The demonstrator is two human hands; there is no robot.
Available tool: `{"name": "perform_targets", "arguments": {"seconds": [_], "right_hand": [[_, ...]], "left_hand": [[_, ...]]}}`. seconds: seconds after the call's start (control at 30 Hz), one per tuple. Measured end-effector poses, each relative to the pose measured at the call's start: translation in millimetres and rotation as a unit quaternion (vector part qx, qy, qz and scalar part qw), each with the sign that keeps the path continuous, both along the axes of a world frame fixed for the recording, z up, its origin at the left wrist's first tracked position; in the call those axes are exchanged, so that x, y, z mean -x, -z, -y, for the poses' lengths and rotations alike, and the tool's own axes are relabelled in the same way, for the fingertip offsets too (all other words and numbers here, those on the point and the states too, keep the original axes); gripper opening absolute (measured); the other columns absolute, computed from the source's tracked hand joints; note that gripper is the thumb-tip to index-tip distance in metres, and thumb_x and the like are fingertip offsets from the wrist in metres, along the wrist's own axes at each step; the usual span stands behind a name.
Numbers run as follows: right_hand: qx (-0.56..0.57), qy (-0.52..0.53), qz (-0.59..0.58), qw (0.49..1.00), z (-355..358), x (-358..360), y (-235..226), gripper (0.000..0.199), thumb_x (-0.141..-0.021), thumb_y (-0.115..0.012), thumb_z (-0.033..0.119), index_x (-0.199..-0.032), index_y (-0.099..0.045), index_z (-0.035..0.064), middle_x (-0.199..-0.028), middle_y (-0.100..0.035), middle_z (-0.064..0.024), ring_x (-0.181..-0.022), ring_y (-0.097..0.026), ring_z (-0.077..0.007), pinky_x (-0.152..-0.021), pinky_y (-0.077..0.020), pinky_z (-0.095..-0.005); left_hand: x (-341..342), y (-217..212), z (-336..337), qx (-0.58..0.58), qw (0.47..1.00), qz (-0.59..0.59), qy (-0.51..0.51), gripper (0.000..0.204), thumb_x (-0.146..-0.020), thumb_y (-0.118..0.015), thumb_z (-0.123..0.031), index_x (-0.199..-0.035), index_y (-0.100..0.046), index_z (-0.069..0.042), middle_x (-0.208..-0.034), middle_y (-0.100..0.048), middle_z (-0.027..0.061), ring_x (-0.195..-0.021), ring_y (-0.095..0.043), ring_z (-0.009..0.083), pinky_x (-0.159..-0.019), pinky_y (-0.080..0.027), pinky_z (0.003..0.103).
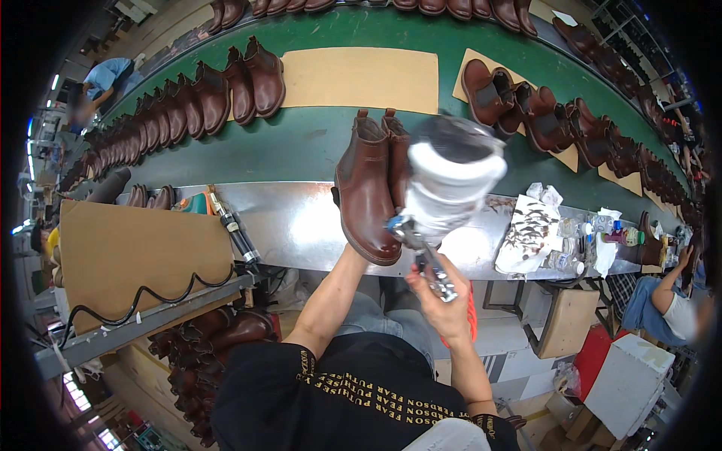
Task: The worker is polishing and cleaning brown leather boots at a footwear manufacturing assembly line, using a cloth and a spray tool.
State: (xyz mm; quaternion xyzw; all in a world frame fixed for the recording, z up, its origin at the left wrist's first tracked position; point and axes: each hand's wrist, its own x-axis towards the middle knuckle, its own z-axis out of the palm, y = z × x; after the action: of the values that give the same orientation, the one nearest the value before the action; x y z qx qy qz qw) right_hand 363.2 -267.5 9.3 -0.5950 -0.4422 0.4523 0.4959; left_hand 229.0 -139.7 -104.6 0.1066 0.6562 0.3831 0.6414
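A pair of brown leather ankle boots (366, 192), toes toward me, is in front of me over the metal edge of the bench. My left forearm reaches up to the toe of the left boot; the left hand (356, 255) goes behind it and its fingers are hidden. My right hand (444, 297) is closed round the handle of a metal spray gun (423, 252). A blurred white paint cup (455, 177), dark at its top, sits on the gun and covers part of the right boot.
Rows of brown boots (174, 113) line the green belt (316, 154). Cardboard sheets (361, 79) lie there. Stained white paper (530, 237) and small bottles (575, 244) are at right. A black coiled hose (135, 304) hangs at left. Other people (109, 79) are at both sides.
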Motion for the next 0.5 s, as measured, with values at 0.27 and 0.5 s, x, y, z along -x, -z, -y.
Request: {"name": "perform_targets", "arguments": {"seconds": [0.27, 0.5], "right_hand": [[-0.019, 0.13, 0.027, 0.991, -35, 7, 2, 0.032, -0.079, -0.066, 0.0, -0.109, -0.057, -0.0084, -0.077, -0.06, -0.0083, -0.068, -0.057, -0.0117, -0.061, -0.0459, -0.0239], [-0.027, 0.063, 0.047, 0.997, -72, 22, 9, 0.019, -0.074, -0.072, 0.003, -0.088, -0.06, -0.0046, -0.075, -0.058, -0.0045, -0.066, -0.05, -0.0081, -0.06, -0.0423, -0.0218]], "left_hand": [[10, 9, -38, -0.031, 0.999, -0.031, -0.016, 0.044, -0.088, -0.05, -0.033, -0.124, -0.051, -0.009, -0.105, -0.059, 0.0078, -0.091, -0.056, 0.0227, -0.077, -0.045, 0.036], [37, 12, -77, -0.08, 0.995, -0.056, -0.024, 0.043, -0.087, -0.052, -0.032, -0.124, -0.051, -0.009, -0.102, -0.061, 0.0072, -0.088, -0.058, 0.0222, -0.075, -0.046, 0.035]]}}
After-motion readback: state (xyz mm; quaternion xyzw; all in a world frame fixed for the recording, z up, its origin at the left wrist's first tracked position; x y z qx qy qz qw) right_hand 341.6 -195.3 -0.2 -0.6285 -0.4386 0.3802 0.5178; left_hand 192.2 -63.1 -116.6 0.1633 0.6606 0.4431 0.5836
